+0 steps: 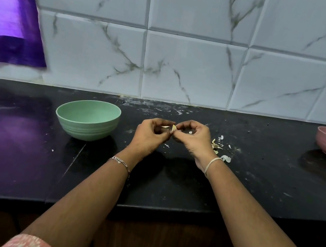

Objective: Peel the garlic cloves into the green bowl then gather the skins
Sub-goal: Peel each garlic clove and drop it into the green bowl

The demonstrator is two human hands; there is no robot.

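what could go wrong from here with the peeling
1. The left hand and the right hand pinch the garlic clove over the counter, to the right of the green bowl, not above it. If the clove slips, it would likely land on the counter.
2. The skins lie in small loose flakes close to the right wrist. A brush of the arm could scatter them and make gathering harder.
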